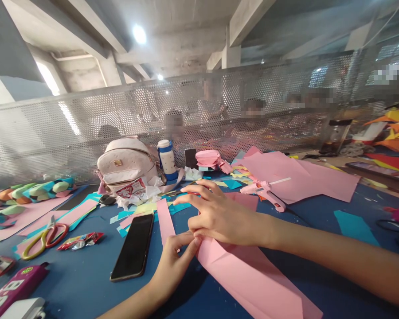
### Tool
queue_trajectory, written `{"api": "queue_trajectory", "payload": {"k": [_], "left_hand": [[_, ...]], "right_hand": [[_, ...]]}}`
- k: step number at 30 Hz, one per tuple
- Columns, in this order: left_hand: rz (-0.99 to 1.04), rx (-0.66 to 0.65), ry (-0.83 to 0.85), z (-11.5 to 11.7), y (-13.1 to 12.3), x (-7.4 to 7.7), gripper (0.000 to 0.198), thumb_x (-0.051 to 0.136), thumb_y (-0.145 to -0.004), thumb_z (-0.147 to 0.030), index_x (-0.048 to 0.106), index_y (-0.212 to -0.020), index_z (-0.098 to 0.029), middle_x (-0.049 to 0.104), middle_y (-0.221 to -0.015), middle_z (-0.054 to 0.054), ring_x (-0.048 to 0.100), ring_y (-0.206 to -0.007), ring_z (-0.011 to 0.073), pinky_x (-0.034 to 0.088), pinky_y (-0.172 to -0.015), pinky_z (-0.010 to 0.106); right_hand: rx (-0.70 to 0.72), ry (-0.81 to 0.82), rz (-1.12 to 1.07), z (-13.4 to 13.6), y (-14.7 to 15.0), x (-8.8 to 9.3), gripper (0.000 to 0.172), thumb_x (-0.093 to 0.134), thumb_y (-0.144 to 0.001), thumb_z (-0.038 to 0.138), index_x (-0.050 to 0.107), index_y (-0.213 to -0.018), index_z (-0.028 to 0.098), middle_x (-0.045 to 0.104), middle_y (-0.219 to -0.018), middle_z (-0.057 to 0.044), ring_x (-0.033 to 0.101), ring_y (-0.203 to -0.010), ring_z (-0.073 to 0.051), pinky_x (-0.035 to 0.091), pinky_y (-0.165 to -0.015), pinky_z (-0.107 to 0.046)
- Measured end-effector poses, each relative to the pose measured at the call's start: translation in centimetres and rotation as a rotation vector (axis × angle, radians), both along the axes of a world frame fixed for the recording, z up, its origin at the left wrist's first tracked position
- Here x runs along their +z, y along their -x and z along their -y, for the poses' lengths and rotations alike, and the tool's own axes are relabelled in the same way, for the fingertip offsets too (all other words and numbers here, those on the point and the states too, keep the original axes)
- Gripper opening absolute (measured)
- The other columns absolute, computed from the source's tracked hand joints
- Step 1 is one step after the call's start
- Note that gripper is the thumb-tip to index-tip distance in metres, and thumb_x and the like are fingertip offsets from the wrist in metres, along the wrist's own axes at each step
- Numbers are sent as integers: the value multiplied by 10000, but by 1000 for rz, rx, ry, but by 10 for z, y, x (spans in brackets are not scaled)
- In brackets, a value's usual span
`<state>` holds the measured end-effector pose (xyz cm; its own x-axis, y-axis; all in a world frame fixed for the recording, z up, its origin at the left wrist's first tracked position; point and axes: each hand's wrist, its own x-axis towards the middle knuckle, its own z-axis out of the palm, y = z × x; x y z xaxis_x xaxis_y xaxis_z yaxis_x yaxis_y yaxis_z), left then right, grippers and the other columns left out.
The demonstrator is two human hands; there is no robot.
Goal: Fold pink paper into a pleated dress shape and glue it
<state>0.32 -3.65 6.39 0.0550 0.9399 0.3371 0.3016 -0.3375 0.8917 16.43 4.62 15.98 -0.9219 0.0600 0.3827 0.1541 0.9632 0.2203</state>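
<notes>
A large folded sheet of pink paper [252,279] lies at a slant in front of me, its near end running out of the bottom of the view. My left hand [177,257] pinches the paper's far left corner between thumb and fingers. Just above it, my right hand [222,215] grips the same corner from over the top, its thumb close to the left thumb and its outer fingers lifted and apart. Part of the fold is hidden beneath the right hand. A narrow pink paper strip [165,219] lies beyond the left hand.
A black phone [133,248] lies left of my hands, with scissors [44,239] farther left. Behind stand a backpack [128,164] and a bottle [166,159]. A pink glue gun [264,192] rests at right, near large pink sheets [302,175]. Perforated metal panels [136,110] close off the back.
</notes>
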Motion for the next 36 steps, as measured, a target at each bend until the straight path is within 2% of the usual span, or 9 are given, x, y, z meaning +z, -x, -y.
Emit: {"api": "queue_trajectory", "payload": {"k": [8, 13, 18, 21, 24, 26, 30, 33, 36], "left_hand": [[-110, -15, -100, -1, 2, -1, 343, 463, -970, -301, 668, -755, -129, 641, -770, 25, 560, -763, 149, 417, -696, 204], [-112, -24, -116, -2, 3, 0, 398, 447, -976, -294, 588, -641, -132, 583, -680, 9, 535, -718, 134, 418, -693, 199], [-122, -43, -135, -2, 4, 0, 344, 441, -981, -279, 669, -765, -138, 641, -741, 15, 577, -780, 154, 425, -797, 229], [-138, -44, -143, -2, 6, 1, 342, 444, -979, -289, 698, -804, -139, 656, -771, 21, 590, -818, 171, 416, -850, 254], [-103, 37, -80, -4, 8, 0, 387, 458, -969, -345, 677, -739, -125, 598, -699, 13, 526, -695, 142, 408, -662, 212], [-60, 111, -40, -5, 9, 0, 427, 473, -957, -388, 650, -677, -118, 532, -622, -4, 442, -608, 115, 349, -555, 199], [-12, 142, -14, -6, 9, 0, 398, 493, -944, -414, 699, -783, -114, 549, -644, -8, 430, -617, 111, 331, -552, 191], [-9, 137, 3, -6, 9, 0, 385, 494, -943, -419, 730, -886, -121, 593, -677, -3, 458, -626, 116, 341, -552, 187], [-15, 127, 12, -7, 8, -1, 390, 484, -947, -427, 737, -992, -134, 644, -720, 4, 508, -643, 129, 374, -560, 184]], "right_hand": [[-25, 96, -4, -2, -1, -11, 187, 529, -947, 288, 656, -859, 182, 452, -1345, -97, 264, -1351, -301, 222, -1099, -506], [-22, 130, -14, -4, -4, -8, 161, 515, -960, 274, 656, -909, 214, 392, -1440, -74, 189, -1411, -256, 187, -1113, -500], [-6, 74, -18, -4, -5, -7, 130, 570, -937, 290, 654, -890, 203, 373, -1476, -77, 174, -1423, -253, 157, -1120, -490], [17, 34, -142, -5, -5, -8, 92, 605, -916, 281, 654, -928, 203, 439, -1425, -82, 252, -1388, -244, 199, -1100, -451], [38, -68, -331, -7, -5, -9, 135, 575, -938, 294, 665, -878, 213, 605, -1216, -59, 456, -1204, -224, 275, -1010, -417], [12, -89, -297, -7, -6, -9, 238, 557, -948, 335, 668, -787, 199, 680, -992, -39, 555, -983, -199, 338, -875, -370], [-209, 267, -89, -7, -6, -11, 366, 572, -923, 434, 703, -687, 187, 689, -679, -5, 568, -639, -135, 315, -589, -287], [-321, 472, -93, -7, -4, -13, 304, 634, -870, 437, 742, -699, 210, 683, -604, 15, 558, -561, -118, 288, -537, -271], [-305, 606, -91, -7, -3, -13, 228, 658, -843, 390, 762, -728, 223, 707, -631, 17, 588, -580, -123, 311, -536, -258]]}}
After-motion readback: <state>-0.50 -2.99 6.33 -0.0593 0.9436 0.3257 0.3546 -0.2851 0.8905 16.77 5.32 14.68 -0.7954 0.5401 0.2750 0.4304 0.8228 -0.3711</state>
